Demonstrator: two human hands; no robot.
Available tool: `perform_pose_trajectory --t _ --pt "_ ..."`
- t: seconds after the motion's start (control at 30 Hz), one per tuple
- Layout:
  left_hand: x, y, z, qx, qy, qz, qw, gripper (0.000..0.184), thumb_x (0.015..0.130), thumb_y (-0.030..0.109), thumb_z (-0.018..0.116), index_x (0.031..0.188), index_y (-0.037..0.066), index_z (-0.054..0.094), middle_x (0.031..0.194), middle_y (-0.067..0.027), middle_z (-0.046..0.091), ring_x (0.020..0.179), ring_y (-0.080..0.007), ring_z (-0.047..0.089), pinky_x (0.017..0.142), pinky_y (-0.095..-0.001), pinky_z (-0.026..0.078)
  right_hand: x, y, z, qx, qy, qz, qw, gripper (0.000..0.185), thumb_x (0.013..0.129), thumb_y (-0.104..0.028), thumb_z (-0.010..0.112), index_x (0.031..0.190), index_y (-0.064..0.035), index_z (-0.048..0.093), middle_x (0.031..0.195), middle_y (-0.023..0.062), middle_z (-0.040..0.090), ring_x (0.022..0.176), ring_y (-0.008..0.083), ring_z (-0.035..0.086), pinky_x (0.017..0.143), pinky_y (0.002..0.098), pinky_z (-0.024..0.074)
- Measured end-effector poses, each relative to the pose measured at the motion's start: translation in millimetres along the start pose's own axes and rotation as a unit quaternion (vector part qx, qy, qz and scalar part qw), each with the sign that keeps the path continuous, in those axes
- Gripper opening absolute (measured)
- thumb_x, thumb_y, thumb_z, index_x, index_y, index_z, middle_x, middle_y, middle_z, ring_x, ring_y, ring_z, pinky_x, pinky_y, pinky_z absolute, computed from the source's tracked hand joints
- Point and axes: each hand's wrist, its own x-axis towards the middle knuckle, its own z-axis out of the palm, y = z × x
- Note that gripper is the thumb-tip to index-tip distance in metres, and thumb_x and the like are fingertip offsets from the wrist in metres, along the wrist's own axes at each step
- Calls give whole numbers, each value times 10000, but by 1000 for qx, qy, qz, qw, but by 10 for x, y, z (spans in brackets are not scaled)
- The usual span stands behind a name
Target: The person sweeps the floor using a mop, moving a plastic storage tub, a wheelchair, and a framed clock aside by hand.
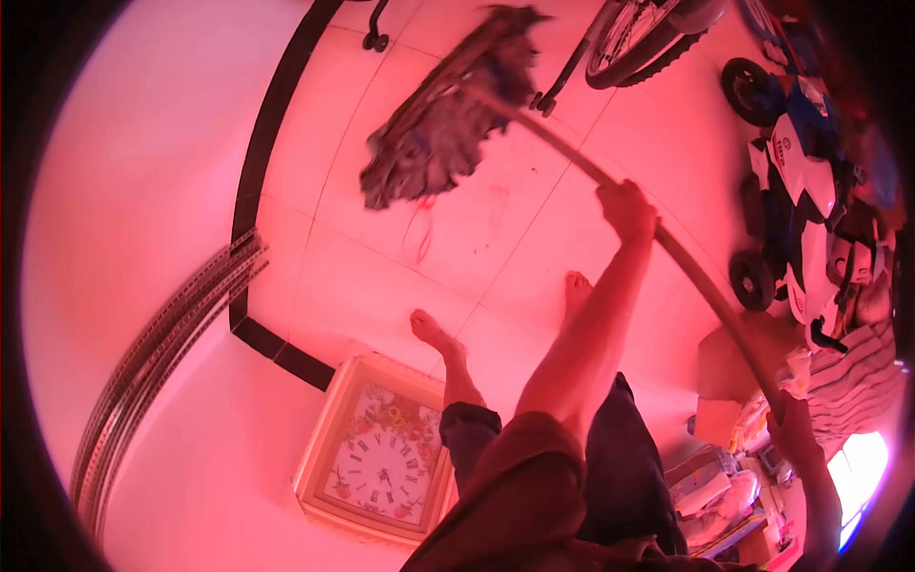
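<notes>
A long-handled mop [705, 276] slants across the view. Its wide, dark, fringed head [429, 124] is over the tiled floor at the upper middle; whether every strand touches the tiles I cannot tell. My left hand [629, 212] is wrapped round the middle of the handle, arm stretched forward. Near the handle's rear end, low on the right, my right hand [794, 426] grips it too. A thin loop [419, 232] and small dark specks show on the floor below the mop head.
A framed clock [386, 467] leans by the wall near my bare foot [434, 331]. Long thin strips [162, 353] stand against the left wall. A bicycle wheel [634, 43] is at the top, toy motorbikes [805, 172] at right, cardboard [743, 357] and clutter below them.
</notes>
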Motion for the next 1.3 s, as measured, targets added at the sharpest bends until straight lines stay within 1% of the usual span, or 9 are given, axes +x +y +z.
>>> perform_pose_trajectory --t 0.1,0.43,0.6,0.67,0.7,0.87,1.07,1.17,1.3 --pt "-482 222 64 -14 -55 -49 997 215 865 127 483 968 -8 349 591 -130 495 373 -210 508 328 -349 440 -353 402 315 -3 103 -23 994 298 743 -103 604 1017 2 550 773 217 549 715 385 517 647 433 409" --pt "-1778 437 -1390 -137 -13 -64 988 226 874 108 497 996 23 327 587 -74 443 354 -159 446 326 -290 394 -1065 478 841 26 25 -33 999 100 754 -76 557 798 2 512 646 209 525 611 395 527 532 461 380" --pt "-1245 644 -2360 -199 37 0 979 85 889 103 474 879 50 408 609 -54 479 399 -147 486 343 -275 404 -661 -279 889 -54 -5 -101 993 183 747 -124 605 874 -3 554 743 235 573 721 420 559 615 481 431" --pt "-786 853 -2885 -239 70 7 968 139 882 132 523 815 82 413 541 -40 453 386 -160 478 320 -282 406 -318 -576 1109 -115 62 -272 953 170 754 -114 584 896 -27 552 709 198 590 720 412 589 629 487 461" --pt "-471 834 -3174 -270 93 9 958 158 875 138 548 807 87 415 526 -48 454 373 -165 468 306 -285 406 -327 -1255 880 -68 -15 -172 983 144 772 -133 577 878 -41 544 758 188 601 770 401 591 649 472 465" --pt "707 1104 -4097 -113 179 46 976 197 862 108 533 744 11 409 536 -68 454 386 -180 454 328 -329 412 -88 -2873 488 -117 -16 -212 970 207 797 -159 571 964 -65 494 657 164 587 659 377 599 615 476 469" --pt "557 580 -2901 -90 146 -7 985 220 774 140 651 713 -25 519 597 -141 581 467 -252 589 393 -380 482 -54 -1860 -286 -241 81 -205 945 192 744 -93 559 932 -53 559 696 159 593 679 348 603 630 448 470" --pt "34 356 -1721 606 101 183 767 256 700 247 753 700 40 603 620 -94 633 517 -234 617 450 -337 506 -418 -1225 -1026 -175 129 -217 952 320 697 -30 557 1015 -37 584 766 165 593 737 349 602 665 444 461" --pt "-526 158 -130 673 -78 148 721 283 817 217 629 909 -14 492 717 -125 646 558 -250 630 414 -351 508 -899 -82 -1668 -299 97 -66 947 297 749 -45 557 1044 -13 542 772 191 565 777 386 554 706 445 436"
